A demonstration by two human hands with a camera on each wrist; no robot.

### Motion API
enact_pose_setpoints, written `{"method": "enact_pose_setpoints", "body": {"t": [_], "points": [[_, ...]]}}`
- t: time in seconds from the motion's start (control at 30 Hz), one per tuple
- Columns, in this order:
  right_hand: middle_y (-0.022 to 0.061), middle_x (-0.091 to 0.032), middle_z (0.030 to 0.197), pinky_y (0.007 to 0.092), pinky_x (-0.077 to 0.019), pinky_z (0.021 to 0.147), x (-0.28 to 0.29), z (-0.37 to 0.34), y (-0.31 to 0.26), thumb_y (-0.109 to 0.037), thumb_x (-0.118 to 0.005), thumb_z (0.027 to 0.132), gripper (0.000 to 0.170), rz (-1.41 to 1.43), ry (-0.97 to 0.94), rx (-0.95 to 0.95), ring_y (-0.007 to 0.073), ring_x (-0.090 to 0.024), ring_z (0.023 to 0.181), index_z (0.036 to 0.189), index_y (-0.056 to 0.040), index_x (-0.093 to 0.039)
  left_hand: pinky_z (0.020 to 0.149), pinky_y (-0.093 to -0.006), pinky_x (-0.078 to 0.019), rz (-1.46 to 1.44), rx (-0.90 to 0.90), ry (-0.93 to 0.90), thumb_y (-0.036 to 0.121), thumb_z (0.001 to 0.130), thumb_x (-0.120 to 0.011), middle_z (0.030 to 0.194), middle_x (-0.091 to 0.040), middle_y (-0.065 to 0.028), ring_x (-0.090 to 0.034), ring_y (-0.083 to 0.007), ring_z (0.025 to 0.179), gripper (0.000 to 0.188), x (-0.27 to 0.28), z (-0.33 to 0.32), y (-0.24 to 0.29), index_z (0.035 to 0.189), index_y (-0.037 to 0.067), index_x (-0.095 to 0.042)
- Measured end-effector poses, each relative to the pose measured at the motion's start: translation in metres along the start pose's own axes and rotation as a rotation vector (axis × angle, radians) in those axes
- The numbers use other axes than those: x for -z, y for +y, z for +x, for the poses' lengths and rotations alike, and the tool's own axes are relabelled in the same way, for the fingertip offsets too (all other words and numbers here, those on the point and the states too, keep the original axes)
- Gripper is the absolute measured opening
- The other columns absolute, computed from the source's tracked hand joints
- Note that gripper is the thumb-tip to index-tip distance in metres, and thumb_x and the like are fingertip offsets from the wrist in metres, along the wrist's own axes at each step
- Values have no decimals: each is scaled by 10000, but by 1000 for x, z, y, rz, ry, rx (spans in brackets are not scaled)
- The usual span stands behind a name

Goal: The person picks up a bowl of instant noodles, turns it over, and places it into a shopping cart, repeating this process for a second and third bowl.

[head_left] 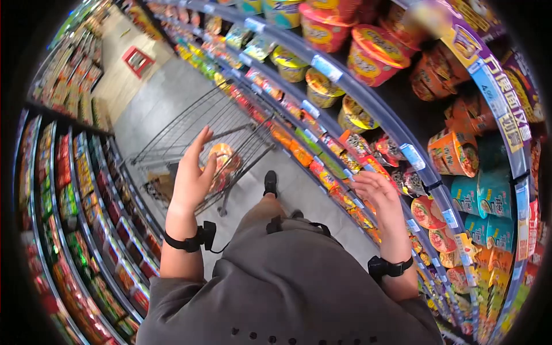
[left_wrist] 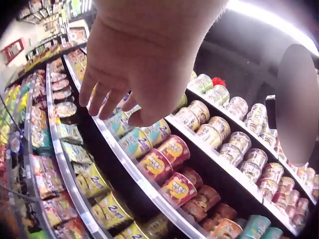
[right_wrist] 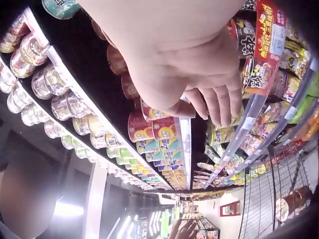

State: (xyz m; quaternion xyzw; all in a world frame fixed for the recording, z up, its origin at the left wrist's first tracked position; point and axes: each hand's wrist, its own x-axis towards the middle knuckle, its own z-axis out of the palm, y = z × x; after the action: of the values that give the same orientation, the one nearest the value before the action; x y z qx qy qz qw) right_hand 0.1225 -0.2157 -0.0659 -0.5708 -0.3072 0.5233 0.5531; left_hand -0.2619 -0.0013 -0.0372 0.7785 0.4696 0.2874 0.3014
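In the head view the left hand (head_left: 195,175) is raised over the near side of a wire shopping cart (head_left: 172,129), fingers extended, holding nothing. A round packaged item (head_left: 225,161) lies in the cart beyond it. The right hand (head_left: 379,198), empty with relaxed fingers, is held out beside shelves of snack packets and noodle cups (head_left: 376,54). In the left wrist view the left hand (left_wrist: 137,59) appears against shelves of cups (left_wrist: 174,149). In the right wrist view the right hand (right_wrist: 194,69) has its fingers apart, with red cups (right_wrist: 142,127) behind it.
Shelves of packets (head_left: 80,230) run along the left side. Grey floor (head_left: 167,92) stretches ahead between the shelves, with a red-framed object (head_left: 138,61) farther off. A cardboard box (head_left: 161,187) is at the cart's left. The person's shoe (head_left: 271,183) is near the cart.
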Motion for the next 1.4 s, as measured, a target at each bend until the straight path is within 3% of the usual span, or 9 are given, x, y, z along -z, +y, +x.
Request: {"method": "enact_pose_setpoints", "body": {"t": [0.13,0.37,0.47,0.5,0.87,0.9,1.07,1.17,1.4], "points": [[157,-673,1319,355,-493,1039,-21,6,4,-72,-523,1013,383,-69,-109,-35,235,-651,1220,1386,5,-566,1136,-397,-417,10,49,145,-7,990,-574,1465,-605,-170,-546,-270,1393,587,34,-37,-30,1558,64,-443],[165,-672,1321,353,-495,1037,-85,32,7,-105,-525,1009,398,-149,-248,-49,228,-649,1213,1387,16,-561,1150,-404,-413,11,141,252,0,993,-578,1468,-591,-183,-545,-275,1386,576,84,-78,-76,1551,60,-448],[166,-672,1321,353,-496,1039,-130,50,14,-110,-522,1006,407,-169,-311,-76,231,-650,1212,1390,18,-560,1149,-401,-413,49,157,273,5,991,-588,1469,-588,-182,-546,-276,1385,577,108,-96,-112,1549,67,-453],[166,-672,1319,355,-497,1038,-146,59,18,-109,-518,1008,406,-190,-324,-102,233,-652,1208,1391,20,-558,1150,-388,-418,45,174,281,22,963,-624,1450,-594,-205,-556,-306,1375,575,119,-104,-123,1515,5,-465],[151,-682,1296,342,-507,1021,-355,117,65,-130,-519,1026,379,-283,-527,-273,229,-663,1196,1375,2,-583,1132,-423,-438,17,395,280,57,957,-636,1436,-587,-230,-564,-340,1354,584,209,-185,-271,1514,16,-465],[155,-681,1299,345,-507,1022,-368,122,71,-143,-524,1033,381,-288,-534,-298,233,-661,1203,1383,1,-576,1117,-423,-452,9,406,243,46,982,-627,1472,-567,-214,-545,-323,1382,614,212,-190,-286,1561,66,-422],[173,-660,1339,358,-504,1046,-421,141,99,-176,-533,1052,416,-289,-536,-412,248,-637,1254,1429,0,-529,1095,-422,-467,-61,456,194,67,966,-653,1451,-580,-198,-573,-316,1337,627,208,-190,-327,1552,72,-431],[167,-648,1364,360,-497,1065,-438,155,115,-174,-529,1052,417,-316,-516,-478,242,-624,1274,1427,9,-535,1132,-431,-435,-100,436,120,127,955,-646,1427,-567,-258,-545,-405,1340,599,190,-179,-346,1505,-2,-449],[158,-610,1417,374,-450,1123,-454,208,166,-153,-553,1030,447,-298,-482,-651,235,-569,1335,1445,14,-530,1112,-440,-456,-84,446,-51,144,942,-651,1414,-555,-289,-551,-429,1310,617,134,-131,-377,1486,-55,-438]]}}
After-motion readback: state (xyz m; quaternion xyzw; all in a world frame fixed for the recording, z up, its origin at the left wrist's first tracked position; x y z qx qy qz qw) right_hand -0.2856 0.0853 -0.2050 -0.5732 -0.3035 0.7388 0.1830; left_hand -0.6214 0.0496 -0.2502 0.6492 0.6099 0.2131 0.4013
